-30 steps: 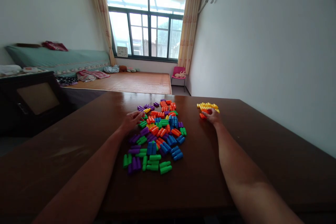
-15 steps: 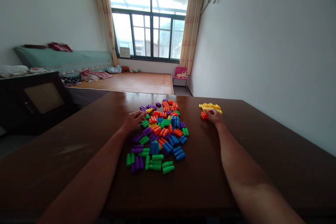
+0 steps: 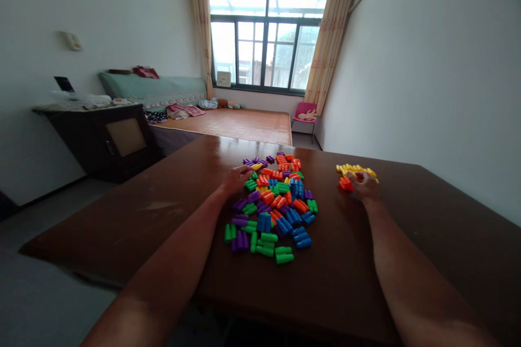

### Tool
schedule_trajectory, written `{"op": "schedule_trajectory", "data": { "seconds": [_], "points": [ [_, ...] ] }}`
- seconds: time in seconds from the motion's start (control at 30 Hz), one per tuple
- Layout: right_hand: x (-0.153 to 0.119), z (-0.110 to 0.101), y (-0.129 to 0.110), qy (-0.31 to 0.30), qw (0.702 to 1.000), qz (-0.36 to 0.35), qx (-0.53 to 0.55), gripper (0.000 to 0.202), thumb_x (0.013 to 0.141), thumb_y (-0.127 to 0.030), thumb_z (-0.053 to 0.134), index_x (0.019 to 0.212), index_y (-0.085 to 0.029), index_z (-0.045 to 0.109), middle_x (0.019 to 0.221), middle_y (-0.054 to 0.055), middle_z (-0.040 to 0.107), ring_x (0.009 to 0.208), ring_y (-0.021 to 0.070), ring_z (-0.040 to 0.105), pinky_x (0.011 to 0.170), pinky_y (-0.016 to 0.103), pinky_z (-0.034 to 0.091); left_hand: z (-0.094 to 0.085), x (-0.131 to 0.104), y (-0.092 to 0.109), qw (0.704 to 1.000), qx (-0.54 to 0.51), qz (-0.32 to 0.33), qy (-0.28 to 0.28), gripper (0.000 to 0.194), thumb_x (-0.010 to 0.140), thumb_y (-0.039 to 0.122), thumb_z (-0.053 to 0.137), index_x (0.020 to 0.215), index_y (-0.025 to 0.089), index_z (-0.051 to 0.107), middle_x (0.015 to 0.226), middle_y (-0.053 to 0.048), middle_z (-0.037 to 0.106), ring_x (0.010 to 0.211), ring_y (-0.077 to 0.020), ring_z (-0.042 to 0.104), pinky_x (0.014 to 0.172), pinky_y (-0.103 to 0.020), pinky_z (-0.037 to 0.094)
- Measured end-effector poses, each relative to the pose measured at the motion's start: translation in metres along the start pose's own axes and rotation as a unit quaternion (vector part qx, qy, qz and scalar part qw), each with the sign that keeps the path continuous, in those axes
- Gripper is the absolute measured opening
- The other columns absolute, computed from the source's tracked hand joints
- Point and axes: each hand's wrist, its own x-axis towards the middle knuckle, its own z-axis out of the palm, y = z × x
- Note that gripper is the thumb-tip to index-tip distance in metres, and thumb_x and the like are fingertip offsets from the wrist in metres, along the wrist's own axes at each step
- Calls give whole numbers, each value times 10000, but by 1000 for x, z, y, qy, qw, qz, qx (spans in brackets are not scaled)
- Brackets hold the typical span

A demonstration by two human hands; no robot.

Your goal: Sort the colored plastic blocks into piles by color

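Yellow jumps out first in the head view, mostly because the yellow blocks [image 3: 355, 168] are lined up tight on the right, well apart from the mixed heap [image 3: 281, 188] in the middle of the tabletop [image 3: 337, 271]. I'd guess the distance is there so the sorted-looking bunch doesn't get muddled with the rest. Some orange blocks [image 3: 345, 184] sit on the near side of that bunch, and the right hand [image 3: 364, 184] is right at them, thumb and fingertips curled in close together; can't honestly tell whether it's pinching one, since the fingers cover that spot. Bent fingers like that make sense for such small bits, imo. The left hand [image 3: 237, 179] is at the far-left edge of the heap, fingers bent inward beside some green blocks [image 3: 251, 185] and just below a loose yellow block [image 3: 256, 167]; no way to say if it's gripping anything. Both arms reach far forward, presumably because those spots are on the far part of the wood. Blue blocks [image 3: 301, 237] and purple blocks [image 3: 240, 241] lie flat nearer the person, and being little tubes joined side by side probably stops them rolling off.
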Motion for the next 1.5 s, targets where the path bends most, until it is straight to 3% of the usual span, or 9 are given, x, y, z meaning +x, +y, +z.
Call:
{"op": "schedule_trajectory", "data": {
  "seconds": [0.2, 0.53, 0.63, 0.8, 0.97, 1.1, 1.2, 1.33, 1.5],
  "points": [
    [-12, 1, -65, -41, 992, -106, 46, 416, 838, -520, 465, 1016, -178, 623, 998, 106, 644, 668, 172, 577, 725, 347, 473, 14, -2, 5, 984, 88, 122, -101, 322, 824, 291, 566, 1116, 229, 688, 1225, -63, 657, 1226, -217, 519, 1096, -382, 343],
    [-86, 6, -192, -204, 919, -285, 180, 262, 867, -402, 537, 1039, -237, 645, 1033, 64, 650, 746, 168, 609, 753, 326, 484, 9, -5, 23, 992, 14, 93, -85, 265, 695, 229, 707, 954, 176, 723, 1045, -86, 662, 955, -210, 625, 891, -339, 503],
    [-107, 5, -213, -257, 888, -313, 218, 266, 851, -374, 586, 1095, -277, 626, 1051, 44, 660, 839, 183, 617, 814, 343, 486, 14, -5, 35, 993, -64, 64, -79, 266, 705, 244, 706, 955, 155, 705, 1016, -83, 669, 855, -175, 641, 806, -318, 533],
    [-121, 10, -223, -260, 886, -298, 240, 336, 800, -381, 657, 1113, -267, 612, 1044, 48, 674, 886, 196, 624, 799, 347, 499, 23, -5, 47, 978, -177, 55, -93, 362, 687, 336, 758, 976, 130, 685, 973, -100, 694, 845, -185, 665, 764, -315, 547],
    [-75, 17, -186, -221, 908, -203, 291, 364, 762, -416, 663, 1068, -227, 612, 1019, 50, 683, 886, 190, 636, 783, 333, 517, 11, -3, 39, 987, -150, 20, -45, 411, 709, 446, 718, 985, 142, 693, 974, -100, 718, 835, -210, 683, 711, -313, 559],
    [-17, 5, -101, -52, 964, -7, 259, 420, 730, -456, 644, 1043, -180, 598, 992, 84, 686, 838, 201, 643, 762, 347, 525, -4, 2, 20, 990, -136, -41, 20, 429, 697, 490, 700, 954, 146, 703, 826, -75, 731, 776, -211, 688, 657, -294, 558],
    [7, -10, -29, 25, 979, 109, 171, 364, 687, -404, 670, 954, -166, 600, 980, 112, 685, 757, 189, 638, 691, 319, 526, -9, 5, 9, 986, -139, -66, 60, 415, 673, 501, 710, 911, 161, 713, 857, -72, 735, 804, -215, 693, 671, -294, 564],
    [10, -17, 32, -1, 979, 186, 85, 256, 626, -354, 710, 766, -178, 586, 759, 71, 677, 619, 172, 611, 586, 288, 503, -8, 5, 4, 983, -150, -85, 62, 444, 627, 527, 738, 885, 166, 720, 823, -70, 737, 799, -226, 696, 663, -305, 570],
    [2, -12, 40, -46, 987, 155, 8, 320, 629, -473, 707, 706, -181, 601, 701, 49, 658, 641, 184, 611, 643, 311, 493, -8, 3, 2, 982, -160, -84, 45, 472, 611, 553, 743, 872, 160, 721, 799, -72, 735, 790, -225, 697, 663, -308, 568]
  ]
}}
